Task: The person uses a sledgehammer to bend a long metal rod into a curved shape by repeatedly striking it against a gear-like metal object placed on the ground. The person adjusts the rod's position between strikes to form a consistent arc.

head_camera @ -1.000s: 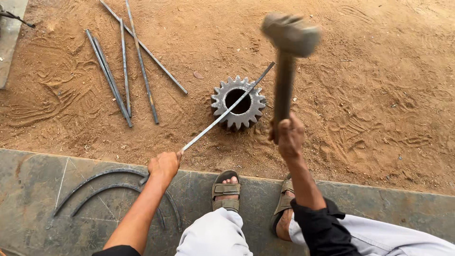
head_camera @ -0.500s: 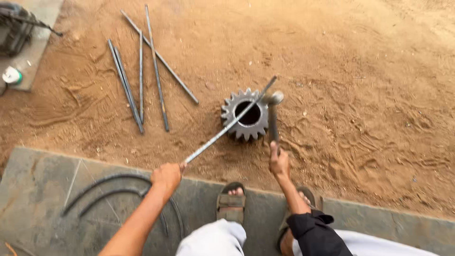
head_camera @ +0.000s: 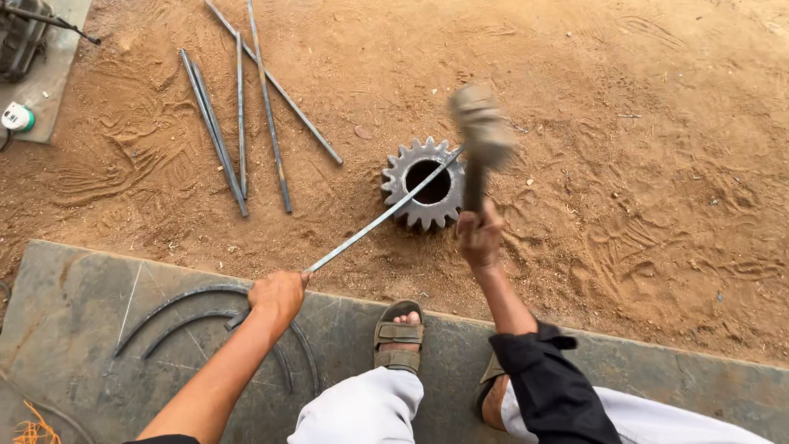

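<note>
1. Your left hand point(head_camera: 278, 294) is closed around the near end of 1 thin metal rod point(head_camera: 374, 224). The rod goes away from this hand, up and to the right, and its far end lies across 1 toothed gear point(head_camera: 403, 177).
2. Your right hand point(head_camera: 481, 237) is wrapped in a fist around the handle of 1 hammer point(head_camera: 481, 136). The hammer head is blurred, raised just above this hand and beside the gear.
3. The gear lies flat on the sandy ground point(head_camera: 641, 164), between your 2 hands and a little beyond them.
4. Beyond your left hand, 5 loose straight rods point(head_camera: 240, 115) lie on the sand.
5. Under your left hand, 2 curved metal strips point(head_camera: 177, 308) lie on a stone slab point(head_camera: 74, 329).
6. Your 2 feet in sandals point(head_camera: 399, 335) stand on the slab, near your right hand.
</note>
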{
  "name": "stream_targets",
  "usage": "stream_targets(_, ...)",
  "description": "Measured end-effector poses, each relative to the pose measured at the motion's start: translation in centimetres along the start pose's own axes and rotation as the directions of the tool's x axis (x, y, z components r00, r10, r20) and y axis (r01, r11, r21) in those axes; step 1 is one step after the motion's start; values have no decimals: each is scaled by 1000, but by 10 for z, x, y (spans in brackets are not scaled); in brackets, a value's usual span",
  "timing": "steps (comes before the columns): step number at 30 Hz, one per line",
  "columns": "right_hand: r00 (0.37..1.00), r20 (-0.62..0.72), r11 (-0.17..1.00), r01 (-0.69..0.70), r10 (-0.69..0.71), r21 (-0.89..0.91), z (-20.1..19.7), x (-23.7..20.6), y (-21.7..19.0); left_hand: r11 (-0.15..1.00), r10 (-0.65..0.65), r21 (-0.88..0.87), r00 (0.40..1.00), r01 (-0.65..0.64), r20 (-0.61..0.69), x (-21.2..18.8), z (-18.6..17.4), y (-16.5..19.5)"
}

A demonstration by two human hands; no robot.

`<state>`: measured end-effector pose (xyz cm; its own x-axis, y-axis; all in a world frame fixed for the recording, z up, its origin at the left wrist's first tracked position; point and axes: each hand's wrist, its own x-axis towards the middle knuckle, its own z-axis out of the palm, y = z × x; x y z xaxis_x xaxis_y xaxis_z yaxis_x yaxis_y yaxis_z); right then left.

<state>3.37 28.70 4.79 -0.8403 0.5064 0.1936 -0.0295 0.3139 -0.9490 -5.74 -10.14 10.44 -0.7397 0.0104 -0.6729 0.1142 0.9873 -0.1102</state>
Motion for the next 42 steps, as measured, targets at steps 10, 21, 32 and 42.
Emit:
stream_targets(10,973,75,975,-215,218,-49,-10,-33,-45,976,181,158,956,-147,-229,3,-5,-12)
stream_targets(21,994,104,987,-8,25,-162,0,-16,-8,985,21,172,1000,-21,-1,-10,-46,-30)
stream_targets(32,979,-35,961,-191,202,201,-35,-9,-32,917,-2,400,1000,-7,24,-22,-79,-41)
stream_targets(42,788,114,644,-401,605,-652,-2,-41,4,933,-23,359,999,34,-35,-25,-121,-49)
